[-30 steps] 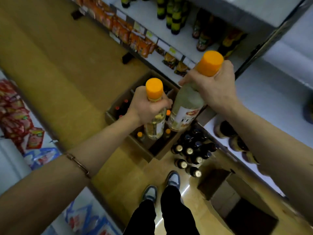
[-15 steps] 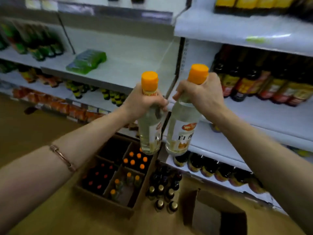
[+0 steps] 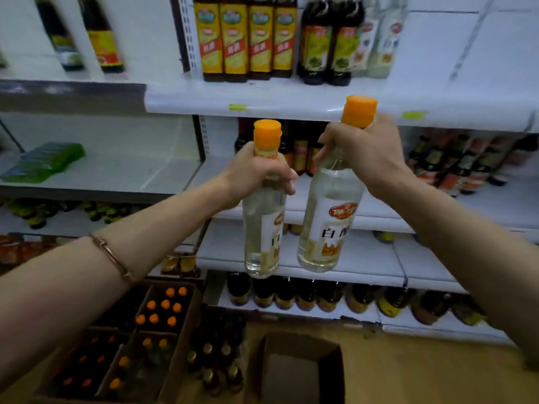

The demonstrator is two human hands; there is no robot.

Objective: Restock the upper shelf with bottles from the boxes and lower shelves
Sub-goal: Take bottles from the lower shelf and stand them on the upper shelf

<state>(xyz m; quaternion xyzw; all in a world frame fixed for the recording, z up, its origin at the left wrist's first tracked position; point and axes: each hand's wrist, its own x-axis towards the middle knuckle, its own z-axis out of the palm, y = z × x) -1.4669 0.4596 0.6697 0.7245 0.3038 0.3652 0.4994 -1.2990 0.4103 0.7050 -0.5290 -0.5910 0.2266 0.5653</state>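
Both hands hold clear, orange-capped bottles by the neck before the shelves: left hand (image 3: 256, 173) grips the left bottle (image 3: 262, 228), right hand (image 3: 361, 153) the right bottle (image 3: 329, 225), labelled what looks like "白醋". Dark bottles (image 3: 326, 39) stand on the upper shelf (image 3: 291, 103); open boxes (image 3: 163, 313) sit on the floor.

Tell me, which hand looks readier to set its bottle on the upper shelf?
Probably the right hand: its clear bottle is raised higher, orange cap level with the upper shelf edge. The left hand holds its bottle lower.
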